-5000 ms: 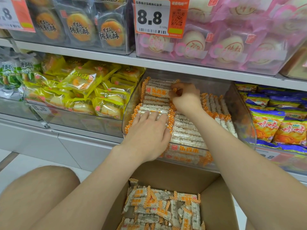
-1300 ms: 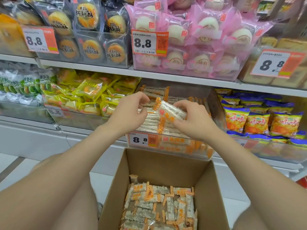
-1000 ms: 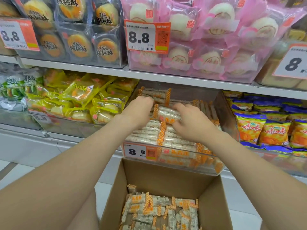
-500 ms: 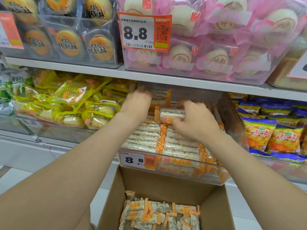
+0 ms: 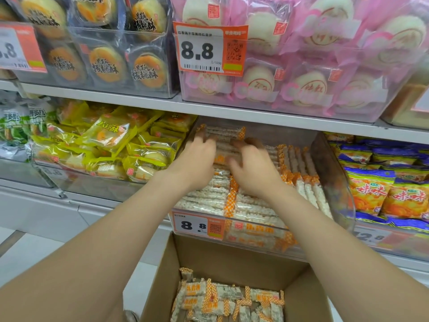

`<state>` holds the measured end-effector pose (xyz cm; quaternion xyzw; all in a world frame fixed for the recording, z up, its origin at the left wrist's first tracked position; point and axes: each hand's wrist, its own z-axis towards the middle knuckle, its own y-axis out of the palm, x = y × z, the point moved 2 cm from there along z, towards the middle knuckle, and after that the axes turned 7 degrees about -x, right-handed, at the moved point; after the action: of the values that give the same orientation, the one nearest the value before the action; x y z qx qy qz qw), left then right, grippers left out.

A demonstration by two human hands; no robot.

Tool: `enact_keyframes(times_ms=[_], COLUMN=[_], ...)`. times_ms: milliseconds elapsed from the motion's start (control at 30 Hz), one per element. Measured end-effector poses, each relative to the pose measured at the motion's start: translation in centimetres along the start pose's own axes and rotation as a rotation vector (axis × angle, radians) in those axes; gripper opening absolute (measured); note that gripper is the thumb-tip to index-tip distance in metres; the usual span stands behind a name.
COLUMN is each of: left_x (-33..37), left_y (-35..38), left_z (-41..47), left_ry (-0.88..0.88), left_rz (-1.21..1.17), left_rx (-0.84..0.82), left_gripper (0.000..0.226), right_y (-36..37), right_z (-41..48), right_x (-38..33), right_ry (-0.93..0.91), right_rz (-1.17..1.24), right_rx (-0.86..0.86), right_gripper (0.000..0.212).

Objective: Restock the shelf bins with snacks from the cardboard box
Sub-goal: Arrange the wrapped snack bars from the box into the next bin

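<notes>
Two hands are in one clear bin [image 5: 334,182] on the lower shelf, both over its stacked orange-and-white snack bars [image 5: 250,208]. The left hand [image 5: 196,162] lies with its fingers stretched out on the back bars. The right hand [image 5: 254,173] is blurred, so I cannot tell whether it grips anything. One open cardboard box [image 5: 232,256] sits below, holding a loose pile [image 5: 222,298] of the same bars, too jumbled to count.

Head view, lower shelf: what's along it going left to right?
In order: green snack packs → yellow snack packs → clear bin of orange-ended rice bars, with the left hand then the right hand over it → blue-and-orange snack bags.
</notes>
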<state>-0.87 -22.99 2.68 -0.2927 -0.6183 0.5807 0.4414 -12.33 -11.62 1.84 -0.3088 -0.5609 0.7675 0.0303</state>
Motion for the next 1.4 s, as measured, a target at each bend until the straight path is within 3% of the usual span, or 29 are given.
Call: enact_keyframes(times_ms=[100, 233, 333, 433, 567, 700, 867, 1000, 1133, 1400], left_x=[0.5, 1.3, 1.6, 1.7, 1.9, 1.8, 1.2, 1.1, 1.3, 1.6], left_y=[0.2, 0.7, 0.9, 0.9, 0.7, 0.4, 0.0, -0.2, -0.4, 0.3], left_z=[-1.3, -2.7, -3.1, -3.2, -3.6, -3.8, -3.9, -4.0, -4.1, -4.6], left_ry=[0.049, -0.002, -0.014, -0.007, -0.010, -0.002, -0.021, -0.035, -0.045, -0.030], left_rz=[0.070, 0.100, 0.068, 0.019, -0.035, -0.080, -0.099, -0.118, -0.130, -0.043], left_rx=[-0.003, -0.114, -0.176, -0.197, -0.238, -0.216, -0.172, -0.142, -0.121, -0.157], left_gripper=[0.048, 0.055, 0.068, 0.063, 0.063, 0.051, 0.047, 0.047, 0.045, 0.051], right_y=[0.9, 1.2, 1.0, 1.2, 1.0, 0.9, 0.3, -0.5, -1.2, 0.2], right_z=[0.8, 1.3, 1.6, 1.4, 1.0, 1.0, 1.1, 0.2, -0.6, 0.1], right_x=[-1.0, -1.5, -0.5, -0.4, -0.2, -0.4, -0.3, 0.0, 0.2, 0.4], right_ry=[0.054, 0.039, 0.118, 0.053, 0.037, -0.027, -0.018, 0.046, 0.064, -0.030], right_rz=[-0.016, 0.037, 0.083, 0.043, -0.009, -0.146, -0.109, 0.024, 0.056, -0.071], right_rx=[-0.058, -0.099, -0.027, -0.105, -0.101, -0.135, -0.147, -0.033, 0.050, -0.059], right_gripper=[0.035, 0.063, 0.057, 0.046, 0.067, 0.071, 0.062, 0.066, 0.057, 0.051])
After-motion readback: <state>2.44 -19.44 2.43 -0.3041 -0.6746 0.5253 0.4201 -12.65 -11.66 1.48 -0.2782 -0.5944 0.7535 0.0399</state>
